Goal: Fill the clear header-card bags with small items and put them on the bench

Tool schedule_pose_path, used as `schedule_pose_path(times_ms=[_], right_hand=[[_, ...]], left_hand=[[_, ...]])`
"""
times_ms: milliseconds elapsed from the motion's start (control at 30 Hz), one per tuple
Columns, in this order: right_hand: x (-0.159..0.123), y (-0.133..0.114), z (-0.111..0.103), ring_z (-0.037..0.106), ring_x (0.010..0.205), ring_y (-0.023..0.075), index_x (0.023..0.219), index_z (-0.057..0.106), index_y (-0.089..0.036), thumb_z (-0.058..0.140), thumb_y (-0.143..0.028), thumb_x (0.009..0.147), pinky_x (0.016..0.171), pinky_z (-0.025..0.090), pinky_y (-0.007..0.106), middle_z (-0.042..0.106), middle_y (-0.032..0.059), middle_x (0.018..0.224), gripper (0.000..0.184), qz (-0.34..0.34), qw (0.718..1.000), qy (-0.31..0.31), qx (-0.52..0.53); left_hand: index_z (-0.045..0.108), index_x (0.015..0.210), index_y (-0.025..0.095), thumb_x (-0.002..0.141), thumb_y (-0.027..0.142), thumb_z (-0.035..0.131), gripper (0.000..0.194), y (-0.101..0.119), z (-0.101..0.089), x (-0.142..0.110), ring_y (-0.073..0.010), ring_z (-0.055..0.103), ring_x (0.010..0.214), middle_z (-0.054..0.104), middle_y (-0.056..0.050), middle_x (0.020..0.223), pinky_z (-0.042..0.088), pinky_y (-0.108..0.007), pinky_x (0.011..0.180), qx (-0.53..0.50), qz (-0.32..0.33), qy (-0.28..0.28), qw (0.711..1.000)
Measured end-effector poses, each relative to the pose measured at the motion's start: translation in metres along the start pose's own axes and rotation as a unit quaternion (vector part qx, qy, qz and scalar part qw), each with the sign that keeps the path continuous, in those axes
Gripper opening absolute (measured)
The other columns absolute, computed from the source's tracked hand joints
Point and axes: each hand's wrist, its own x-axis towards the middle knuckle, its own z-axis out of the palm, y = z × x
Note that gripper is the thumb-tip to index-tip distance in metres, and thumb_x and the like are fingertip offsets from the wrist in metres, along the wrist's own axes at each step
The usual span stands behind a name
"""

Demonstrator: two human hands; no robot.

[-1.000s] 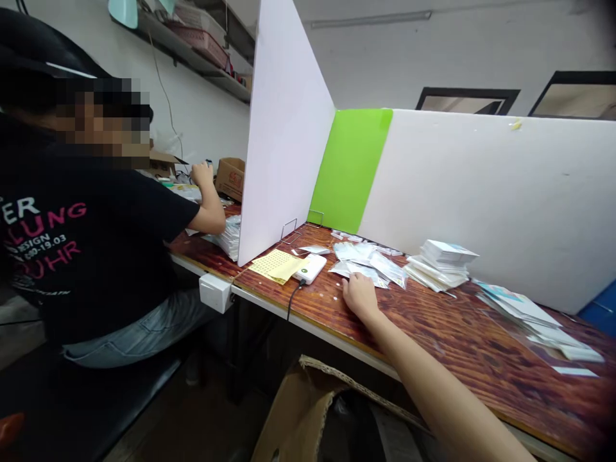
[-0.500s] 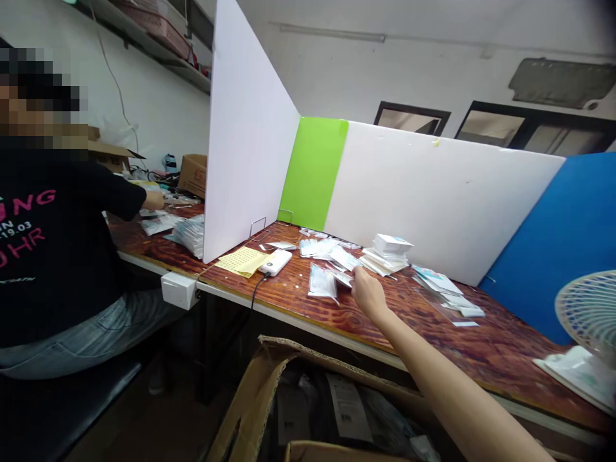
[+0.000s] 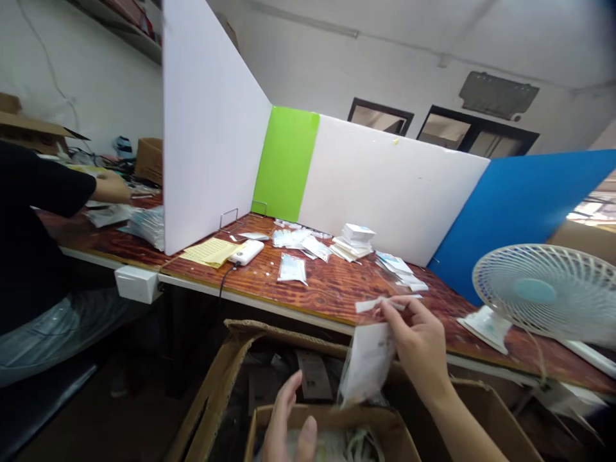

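Pinched at its top edge, a clear plastic bag [image 3: 366, 366] with a white card inside hangs from my right hand [image 3: 418, 337]. A white strip shows along the top of the bag, near the fingertips. My left hand [image 3: 289, 427] is at the bottom of the view, thumb and fingers apart, holding nothing. It is left of the hanging bag and not touching it. Below both hands is a small cardboard box [image 3: 404, 431] with clear-wrapped items in it. Another flat white packet [image 3: 292, 268] lies on the wooden table [image 3: 332, 292].
A larger open carton [image 3: 231, 359] stands against the table's front edge. White packets [image 3: 399, 269] and a stack of white cards [image 3: 359, 234] lie behind, near a power bank [image 3: 246, 252] and yellow sheets [image 3: 209, 252]. A fan [image 3: 534, 292] stands right. A co-worker's arm [image 3: 108, 187] is beyond the partition.
My right hand has lifted the bag off the table and brought it back over the boxes. My left hand has come into view. The view has swung to the right.
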Motion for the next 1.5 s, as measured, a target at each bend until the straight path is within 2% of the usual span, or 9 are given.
schedule_pose_path(times_ms=[100,167,267,367,500,767,1167,1333,1500], right_hand=[[-0.055,0.001,-0.008,0.056,0.054,0.0145,0.073,0.055,-0.017,0.061,-0.037,0.076,0.046,0.04,0.022,0.063,0.0025,0.063,0.022,0.101,0.991,-0.075,0.048],[-0.084,0.01,-0.007,0.054,0.052,0.0137,0.072,0.054,-0.017,0.058,-0.037,0.078,0.044,0.039,0.021,0.061,0.0016,0.06,0.022,0.159,0.979,-0.108,0.062],[-0.116,0.031,-0.008,0.058,0.058,0.0158,0.087,0.053,-0.017,0.058,-0.032,0.079,0.048,0.045,0.025,0.062,0.0037,0.072,0.017,0.152,0.985,-0.072,0.03],[-0.135,0.049,-0.011,0.059,0.082,0.0212,0.103,0.053,-0.02,0.063,-0.019,0.075,0.067,0.05,0.035,0.058,0.0086,0.095,0.03,-0.038,0.996,0.022,-0.078],[-0.145,0.058,-0.011,0.055,0.08,0.0195,0.096,0.061,-0.021,0.057,-0.004,0.075,0.071,0.049,0.037,0.058,0.006,0.084,0.027,-0.203,0.969,-0.07,-0.125],[-0.144,0.062,-0.015,0.059,0.076,0.0167,0.089,0.063,-0.02,0.05,-0.014,0.083,0.066,0.05,0.029,0.061,0.0055,0.083,0.016,-0.076,0.98,-0.172,-0.058],[-0.149,0.072,-0.022,0.058,0.072,0.0183,0.083,0.06,-0.015,0.041,-0.013,0.085,0.062,0.045,0.028,0.062,0.0091,0.082,0.019,-0.145,0.929,-0.262,-0.218],[-0.154,0.073,-0.012,0.056,0.061,0.0149,0.069,0.056,-0.017,0.047,-0.02,0.08,0.059,0.045,0.027,0.06,0.0033,0.065,0.015,0.077,0.983,-0.16,-0.046],[-0.133,0.095,-0.028,0.063,0.059,0.0155,0.064,0.054,-0.016,0.055,-0.023,0.068,0.064,0.053,0.032,0.062,0.0015,0.06,0.008,0.349,0.883,0.099,0.297]], left_hand=[[0.036,0.131,0.017,0.062,0.064,0.059,0.087,0.012,0.007,-0.011,-0.0301,0.04,0.122,0.044,-0.015,0.134,0.035,-0.04,0.1,-0.082,0.022,-0.209,0.974],[0.039,0.13,0.017,0.07,0.05,0.062,0.072,0.023,0.013,-0.018,-0.028,0.047,0.116,0.047,-0.014,0.131,0.04,-0.037,0.095,-0.064,-0.065,-0.273,0.958],[0.05,0.119,0.014,0.086,0.037,0.045,0.041,0.032,0.019,-0.024,-0.0229,0.059,0.096,0.062,-0.012,0.111,0.047,-0.032,0.079,0.038,-0.102,-0.256,0.961],[0.049,0.117,0.018,0.088,0.031,0.041,0.033,0.028,0.019,-0.029,-0.0202,0.058,0.093,0.06,-0.009,0.112,0.045,-0.031,0.08,0.153,-0.069,-0.219,0.961],[0.043,0.121,0.025,0.088,0.023,0.04,0.034,0.021,0.02,-0.033,-0.0181,0.05,0.109,0.053,-0.005,0.124,0.036,-0.03,0.094,0.245,-0.017,-0.245,0.938],[0.032,0.131,0.029,0.09,0.02,0.032,0.042,0.02,0.02,-0.034,-0.0181,0.053,0.108,0.05,-0.004,0.129,0.04,-0.029,0.089,0.375,0.015,-0.302,0.876],[0.029,0.135,0.019,0.083,0.009,0.03,0.053,0.004,0.018,-0.033,-0.0291,0.064,0.083,0.06,-0.014,0.115,0.048,-0.041,0.071,0.552,0.062,-0.36,0.75],[0.03,0.134,0.022,0.084,0.012,0.03,0.05,0.007,0.019,-0.035,-0.0261,0.06,0.097,0.059,-0.011,0.118,0.047,-0.037,0.079,0.47,0.036,-0.348,0.81],[0.038,0.129,0.022,0.085,0.025,0.04,0.043,0.017,0.017,-0.028,-0.0244,0.059,0.098,0.054,-0.012,0.123,0.045,-0.037,0.084,0.352,-0.053,-0.212,0.91]])
